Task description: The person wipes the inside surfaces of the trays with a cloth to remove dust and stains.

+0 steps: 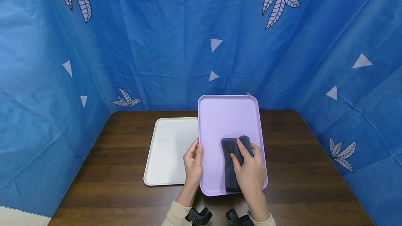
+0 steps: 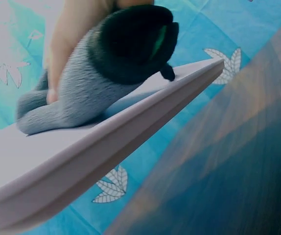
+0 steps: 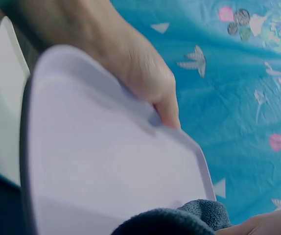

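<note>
A lilac tray (image 1: 220,121) is held up off the table, tilted with its inner face toward me. My left hand (image 1: 193,165) grips its left long rim, thumb over the edge. In my right hand (image 1: 251,170) is a folded dark grey cloth (image 1: 231,166), pinched between thumb and fingers and lying against the lower right of the tray's inner face. The left wrist view shows the cloth (image 2: 77,93) bunched on the tray (image 2: 130,117). Seen from the right wrist, the left hand (image 3: 145,73) clasps the tray's rim.
A white tray (image 1: 171,152) lies flat on the brown wooden table (image 1: 301,163), left of the lilac one and partly covered by it in the head view. Blue patterned fabric (image 1: 163,44) hangs behind the table and along both sides.
</note>
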### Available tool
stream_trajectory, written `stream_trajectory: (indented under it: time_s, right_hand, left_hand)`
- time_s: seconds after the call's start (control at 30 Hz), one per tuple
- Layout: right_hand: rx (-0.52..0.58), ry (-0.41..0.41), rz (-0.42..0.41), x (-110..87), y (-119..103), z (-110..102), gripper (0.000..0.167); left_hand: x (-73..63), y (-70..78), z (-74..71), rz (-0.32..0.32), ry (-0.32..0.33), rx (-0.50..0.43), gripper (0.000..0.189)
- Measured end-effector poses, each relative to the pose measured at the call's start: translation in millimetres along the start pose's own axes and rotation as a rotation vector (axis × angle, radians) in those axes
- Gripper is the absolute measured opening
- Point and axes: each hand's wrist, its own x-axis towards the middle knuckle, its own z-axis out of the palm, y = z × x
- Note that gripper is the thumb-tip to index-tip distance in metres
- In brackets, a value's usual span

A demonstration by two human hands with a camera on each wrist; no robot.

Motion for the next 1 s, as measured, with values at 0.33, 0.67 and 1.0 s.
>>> stream_trajectory:
  time_s: [0.33, 0.67, 1.0]
  right_hand:
    - [-0.024, -0.057, 0.182, 8.0, 17.6, -15.0, 0.052]
    - [-0.015, -0.064, 0.225, 9.5, 21.9, -19.0, 0.052]
    - [-0.010, -0.054, 0.224, 7.9, 20.9, -15.8, 0.053]
  left_hand:
    - [0.5, 2.0, -1.3, -0.038, 0.009, -0.008, 0.039]
    - [1.1, 2.7, 0.2, -0.029, 0.007, 0.002, 0.038]
    - [0.3, 1.8, -0.5, -0.034, 0.016, -0.008, 0.039]
